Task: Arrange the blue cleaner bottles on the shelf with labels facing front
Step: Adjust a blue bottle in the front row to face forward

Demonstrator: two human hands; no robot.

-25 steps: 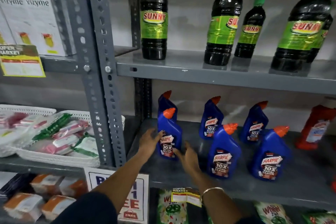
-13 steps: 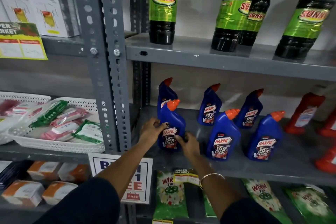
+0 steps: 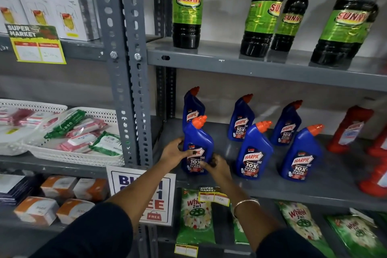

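A person's left hand (image 3: 174, 153) and right hand (image 3: 215, 166) clasp the lower sides of a blue cleaner bottle (image 3: 198, 146) standing upright at the front left of a grey metal shelf (image 3: 314, 186), label forward, five matching bottles nearby.

Six cleaner bottles stand on the middle shelf (image 3: 314, 190) in two rows: three behind, three in front. The front left bottle (image 3: 198, 146) sits between the left hand (image 3: 173, 156) and right hand (image 3: 215, 166), directly before the back left bottle (image 3: 193, 107). Tall bottles (image 3: 187, 6) stand on the shelf above, packets (image 3: 195, 216) on the one below.
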